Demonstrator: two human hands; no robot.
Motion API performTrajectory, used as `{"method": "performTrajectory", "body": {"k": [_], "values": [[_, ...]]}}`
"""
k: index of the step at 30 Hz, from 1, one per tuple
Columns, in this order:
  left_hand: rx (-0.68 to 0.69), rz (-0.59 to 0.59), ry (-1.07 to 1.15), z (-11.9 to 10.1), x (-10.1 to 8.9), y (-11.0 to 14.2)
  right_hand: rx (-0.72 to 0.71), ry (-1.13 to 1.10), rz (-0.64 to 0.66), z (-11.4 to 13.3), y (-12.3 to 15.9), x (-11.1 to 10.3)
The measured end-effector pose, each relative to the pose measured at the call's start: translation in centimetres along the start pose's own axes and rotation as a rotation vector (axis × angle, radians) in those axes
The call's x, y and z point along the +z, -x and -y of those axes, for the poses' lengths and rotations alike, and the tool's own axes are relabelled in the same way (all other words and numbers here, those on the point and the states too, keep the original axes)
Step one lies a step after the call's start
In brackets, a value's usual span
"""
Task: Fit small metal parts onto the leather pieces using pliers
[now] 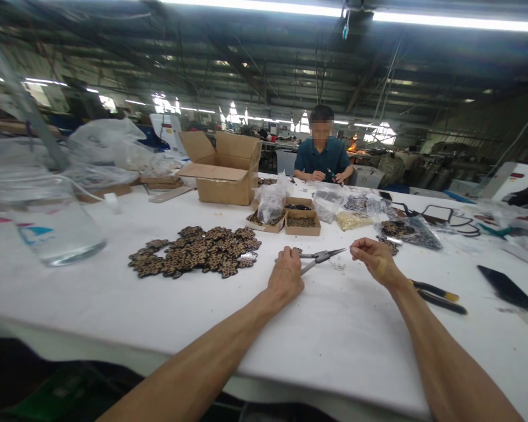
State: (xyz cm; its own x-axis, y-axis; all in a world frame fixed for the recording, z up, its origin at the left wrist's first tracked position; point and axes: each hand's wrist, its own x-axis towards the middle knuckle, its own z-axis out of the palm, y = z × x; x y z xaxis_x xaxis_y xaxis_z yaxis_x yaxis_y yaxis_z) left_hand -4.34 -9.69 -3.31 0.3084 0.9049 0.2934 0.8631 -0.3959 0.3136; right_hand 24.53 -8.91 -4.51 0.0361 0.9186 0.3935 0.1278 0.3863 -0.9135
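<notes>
My left hand (287,272) is wrapped round a pair of needle-nose pliers (321,257), whose thin tips point right. Close to those tips, my right hand (374,258) has its thumb and fingers pinched together; whatever is between them is too small to make out. Under the pliers' tips lies a scatter of tiny metal pieces (338,267) on the white table (334,340). Left of my left hand spreads a heap of leopard-print, dark-edged patches (206,249). A second pair of pliers (440,293) with black and yellow handles rests beside my right forearm.
Small cardboard trays of metal parts (303,224) stand beyond my hands, with an open carton (229,170) behind. At left is a clear water jug (48,217). Plastic bags (416,231) and a dark phone-like slab (508,287) lie right. A person (322,152) works opposite.
</notes>
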Motion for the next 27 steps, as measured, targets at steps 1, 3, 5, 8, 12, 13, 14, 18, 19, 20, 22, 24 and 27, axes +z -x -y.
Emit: {"method": "performTrajectory", "body": {"k": [1, 3, 5, 8, 12, 13, 14, 18, 19, 20, 22, 24, 27], "values": [[-0.002, -0.007, -0.002, 0.0, 0.0, 0.0, -0.003, -0.004, 0.007, 0.1, 0.0, 0.3], [-0.006, -0.016, 0.000, 0.1, 0.1, 0.0, -0.009, -0.007, 0.007, 0.3, 0.1, 0.6], [0.004, -0.021, 0.017, 0.1, 0.1, 0.1, -0.018, -0.009, 0.000, 0.5, 0.2, 0.8], [0.061, -0.022, 0.045, 0.0, 0.0, 0.3, -0.034, -0.025, -0.010, 0.9, 0.2, 1.1], [0.121, -0.013, 0.033, -0.2, -0.3, 0.5, -0.040, -0.009, -0.038, 1.4, 0.3, 1.3], [0.124, -0.014, 0.030, -0.3, -0.4, 0.6, -0.042, 0.001, -0.045, 1.5, 0.3, 1.3], [0.128, -0.016, 0.032, -0.3, -0.4, 0.6, -0.045, 0.009, -0.051, 1.6, 0.3, 1.4], [0.136, -0.021, 0.051, -0.2, -0.4, 0.6, -0.043, 0.012, -0.055, 1.6, 0.3, 1.3], [0.138, -0.022, 0.054, -0.2, -0.3, 0.6, -0.036, 0.002, -0.052, 1.5, 0.4, 1.3], [0.143, -0.024, 0.057, -0.2, -0.3, 0.6, -0.027, -0.018, -0.042, 1.5, 0.4, 1.2], [0.169, -0.026, 0.067, -0.1, -0.3, 0.6, -0.002, -0.085, -0.004, 1.4, 0.4, 1.1], [0.186, -0.025, 0.084, -0.1, -0.3, 0.6, 0.030, -0.161, 0.050, 1.3, 0.5, 0.8], [0.192, -0.012, 0.116, -0.2, -0.5, 0.5, 0.078, -0.255, 0.125, 1.5, 0.6, 0.5]]}}
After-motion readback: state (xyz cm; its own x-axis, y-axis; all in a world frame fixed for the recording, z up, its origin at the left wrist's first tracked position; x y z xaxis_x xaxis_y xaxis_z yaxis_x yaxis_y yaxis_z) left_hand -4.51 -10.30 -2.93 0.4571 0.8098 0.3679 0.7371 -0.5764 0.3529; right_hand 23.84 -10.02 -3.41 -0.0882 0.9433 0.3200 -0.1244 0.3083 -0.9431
